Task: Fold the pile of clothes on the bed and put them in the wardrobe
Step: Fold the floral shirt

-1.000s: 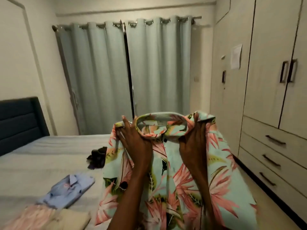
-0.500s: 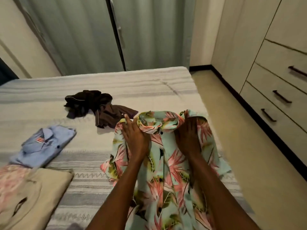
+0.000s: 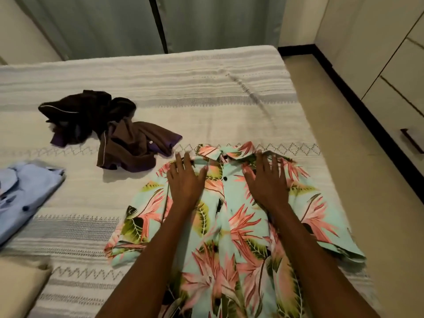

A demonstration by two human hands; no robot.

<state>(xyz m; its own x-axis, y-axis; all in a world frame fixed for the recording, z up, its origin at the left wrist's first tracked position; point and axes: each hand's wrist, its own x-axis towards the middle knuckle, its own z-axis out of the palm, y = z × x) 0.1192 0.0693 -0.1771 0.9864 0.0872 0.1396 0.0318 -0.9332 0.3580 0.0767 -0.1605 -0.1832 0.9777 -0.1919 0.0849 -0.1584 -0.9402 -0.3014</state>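
Spread face-up along the near right part of the striped bed [image 3: 206, 92]: a floral shirt [image 3: 229, 244], collar pointing away. Pressed flat on its chest, either side of the button line: left hand [image 3: 184, 180] and right hand [image 3: 267, 182], fingers straight, gripping nothing. Left of the shirt, at the near corner: a beige folded garment [image 3: 20, 285], then a folded blue shirt [image 3: 25, 191]. Beyond the shirt's left shoulder: a crumpled brown garment [image 3: 124, 143]. Right of the shirt, across the floor: wardrobe drawers [image 3: 399, 92]. Farthest back: pale curtains [image 3: 206, 21].
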